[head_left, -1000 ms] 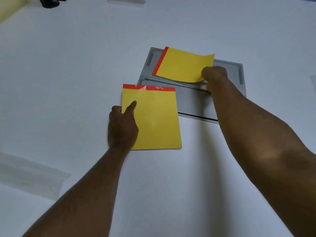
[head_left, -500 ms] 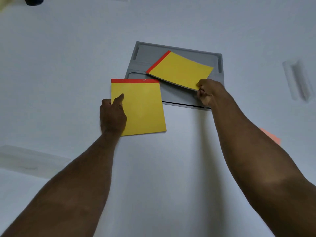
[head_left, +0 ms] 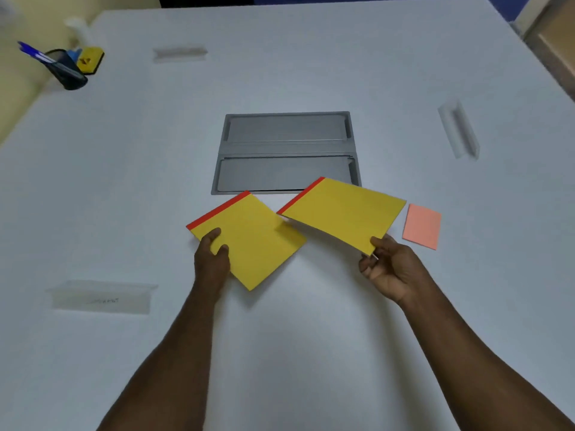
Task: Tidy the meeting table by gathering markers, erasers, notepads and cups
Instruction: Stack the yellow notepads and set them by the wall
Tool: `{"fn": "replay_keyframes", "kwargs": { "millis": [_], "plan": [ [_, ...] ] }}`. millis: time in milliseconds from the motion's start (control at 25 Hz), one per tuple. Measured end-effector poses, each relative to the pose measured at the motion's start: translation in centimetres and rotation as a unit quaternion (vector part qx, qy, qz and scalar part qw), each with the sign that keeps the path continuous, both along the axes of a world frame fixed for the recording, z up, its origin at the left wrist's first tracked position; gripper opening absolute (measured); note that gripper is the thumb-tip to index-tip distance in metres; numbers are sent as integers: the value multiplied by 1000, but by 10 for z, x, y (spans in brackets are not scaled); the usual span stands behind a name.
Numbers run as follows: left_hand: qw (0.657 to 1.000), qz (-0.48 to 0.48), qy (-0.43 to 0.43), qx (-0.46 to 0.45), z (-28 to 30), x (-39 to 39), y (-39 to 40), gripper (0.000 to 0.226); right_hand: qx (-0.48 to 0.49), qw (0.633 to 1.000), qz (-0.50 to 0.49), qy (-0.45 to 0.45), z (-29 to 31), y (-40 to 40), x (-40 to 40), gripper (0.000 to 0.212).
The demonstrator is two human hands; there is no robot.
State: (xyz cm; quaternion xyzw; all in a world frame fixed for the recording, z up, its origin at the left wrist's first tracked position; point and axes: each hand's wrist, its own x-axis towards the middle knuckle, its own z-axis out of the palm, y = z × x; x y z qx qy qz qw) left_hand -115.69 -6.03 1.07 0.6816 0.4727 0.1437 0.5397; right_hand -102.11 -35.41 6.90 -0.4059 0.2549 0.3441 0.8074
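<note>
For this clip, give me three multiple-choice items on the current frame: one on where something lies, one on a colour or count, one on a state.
1. Where does the pink notepad lie?
A. in the pen holder
B. on the table, beside the right hand's pad
C. under the left hand

2. How many yellow notepads with a red binding edge are in view?
A. one
B. two
C. four

3. What is the right hand doing?
A. pinching a corner of the right yellow notepad
B. resting flat on the table
C. holding a marker

Answers: 1 B, it lies flat on the white table past that pad's far right edge. 2 B, the left hand holds the left yellow notepad and the right hand the other. 3 A, thumb and fingers close on its near corner, and the pad is tilted clear of the table.
</note>
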Motion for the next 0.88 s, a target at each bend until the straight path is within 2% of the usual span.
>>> {"fn": "replay_keyframes", "kwargs": {
  "millis": [120,240,440,680,800,880],
  "plan": [
    [995,29,-34,-86,18,-43,-51,40,34,998,-21,41,1,-45,-54,43],
    [990,22,-32,-137,28,-80,-104,42,26,995,-33,95,-1,-66,-105,33],
    [972,5,7,-237,30,-127,-168,44,-42,984,-2,174,-4,-75,-191,33],
    [955,38,2,-293,38,-171,-217,33,-117,967,159,160,-2,-90,-268,19],
    [974,-17,8,-225,41,-185,-233,64,-141,941,262,162,-3,-93,-292,8],
    [978,-20,50,-203,47,-185,-240,80,-168,899,380,139,4,-98,-298,8]
  ]
}}
